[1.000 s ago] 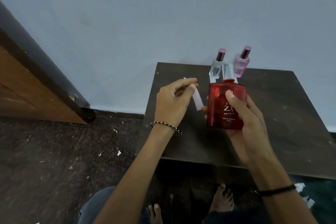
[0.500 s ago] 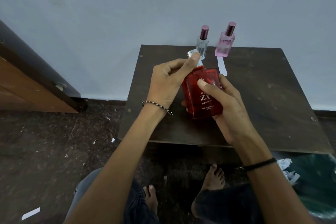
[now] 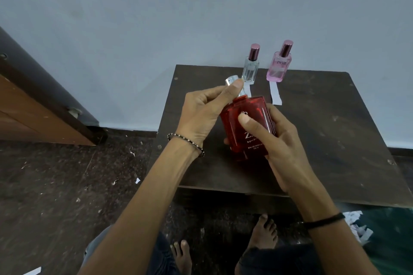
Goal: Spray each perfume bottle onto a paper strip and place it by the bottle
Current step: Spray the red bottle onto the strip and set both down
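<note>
Head view: the right hand [image 3: 279,147] grips the red square glass perfume bottle [image 3: 245,123], held tilted above the dark wooden table [image 3: 335,129]. The left hand [image 3: 205,114] pinches its silver top [image 3: 231,81] between thumb and fingers. The top seems to be the step in hand: grip the glass firmly and low, and work the top straight along the neck.

Right grip [image 3: 283,145] holds the red bottle [image 3: 245,127] tilted above the table [image 3: 324,140], left grip [image 3: 203,114] pinching its silver top [image 3: 231,81]. Back by the wall [image 3: 201,18] stand a clear bottle [image 3: 250,67] and a pink bottle [image 3: 279,67], each with a paper strip [image 3: 275,95] just in front.
</note>
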Tool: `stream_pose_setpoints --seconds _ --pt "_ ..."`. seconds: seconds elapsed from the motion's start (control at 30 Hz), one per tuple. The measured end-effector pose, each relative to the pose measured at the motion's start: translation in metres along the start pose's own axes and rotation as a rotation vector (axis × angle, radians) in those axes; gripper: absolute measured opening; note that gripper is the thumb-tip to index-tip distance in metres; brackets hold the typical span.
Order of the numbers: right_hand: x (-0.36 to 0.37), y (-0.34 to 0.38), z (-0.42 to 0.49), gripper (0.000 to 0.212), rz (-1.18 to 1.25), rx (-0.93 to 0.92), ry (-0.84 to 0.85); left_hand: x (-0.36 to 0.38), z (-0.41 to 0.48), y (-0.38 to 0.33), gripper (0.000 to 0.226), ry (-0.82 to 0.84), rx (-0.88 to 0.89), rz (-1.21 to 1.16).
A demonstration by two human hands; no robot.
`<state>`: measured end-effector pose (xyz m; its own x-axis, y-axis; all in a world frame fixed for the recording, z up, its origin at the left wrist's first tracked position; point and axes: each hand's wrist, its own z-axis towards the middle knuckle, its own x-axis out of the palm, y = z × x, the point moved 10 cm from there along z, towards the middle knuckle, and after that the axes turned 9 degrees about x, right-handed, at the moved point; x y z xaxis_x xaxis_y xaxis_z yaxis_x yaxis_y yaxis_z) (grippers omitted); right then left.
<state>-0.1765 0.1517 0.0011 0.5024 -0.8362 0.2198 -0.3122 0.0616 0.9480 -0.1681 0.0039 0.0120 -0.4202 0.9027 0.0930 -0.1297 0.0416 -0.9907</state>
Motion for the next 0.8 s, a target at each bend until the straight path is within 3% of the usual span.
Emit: stream_pose_setpoints --seconds 0.13,0.3,0.4,0.5,0.7,0.8 --pt "-0.004 0.000 0.002 0.029 -0.180 -0.104 -0.105 -0.003 0.002 0.003 0.025 -0.040 0.010 -0.010" --pt "-0.010 0.007 0.000 0.052 -0.582 -0.182 -0.282 -0.007 0.001 0.001 0.021 -0.103 0.044 -0.006" --pt "-0.009 0.011 -0.004 0.048 -0.632 -0.211 -0.320 -0.007 -0.001 -0.002 0.022 -0.120 0.066 0.014" --pt "-0.012 0.009 -0.001 0.042 -0.555 -0.182 -0.294 -0.007 -0.001 -0.004 0.023 -0.123 0.069 0.045" --pt "-0.007 0.001 0.002 0.027 -0.115 -0.038 -0.098 -0.005 -0.002 -0.004 0.028 -0.089 0.025 0.031" --pt "-0.004 0.001 0.002 0.026 -0.029 0.017 -0.062 -0.004 -0.003 -0.003 0.028 -0.082 0.002 0.023"
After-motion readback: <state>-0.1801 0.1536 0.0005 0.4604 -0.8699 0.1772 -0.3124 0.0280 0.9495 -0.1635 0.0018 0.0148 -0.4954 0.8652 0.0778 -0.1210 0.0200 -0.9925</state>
